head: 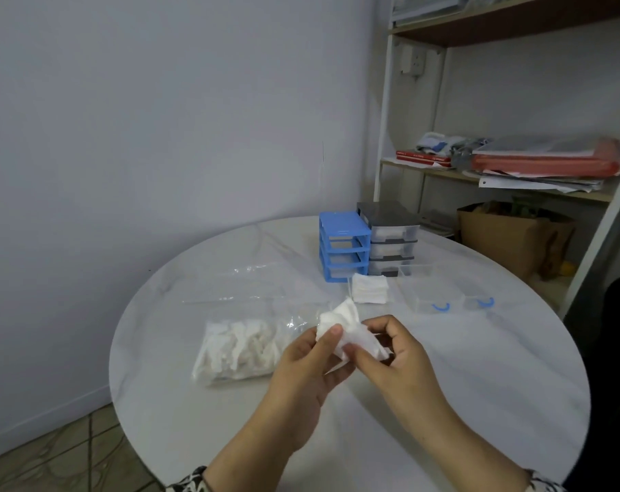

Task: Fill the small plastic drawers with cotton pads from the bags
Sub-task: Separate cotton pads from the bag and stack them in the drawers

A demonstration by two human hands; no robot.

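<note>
Between both hands' (303, 363) (395, 353) grip sits a cotton-pad bunch (347, 330).

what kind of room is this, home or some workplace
Probably a plain home room or small office used for storage, not a workshop: a round white table by a bare wall, an open shelf unit piled with papers and folders, and a cardboard box underneath.

A round white table (443, 403) stands against a plain pale wall (159, 118) — patterned floor tiles (53, 452) show at lower left. Beyond its right edge, a white-framed shelf unit (385, 118) holds red folders (546, 163), papers, and a brown paper bag (507, 239) beneath.
</note>
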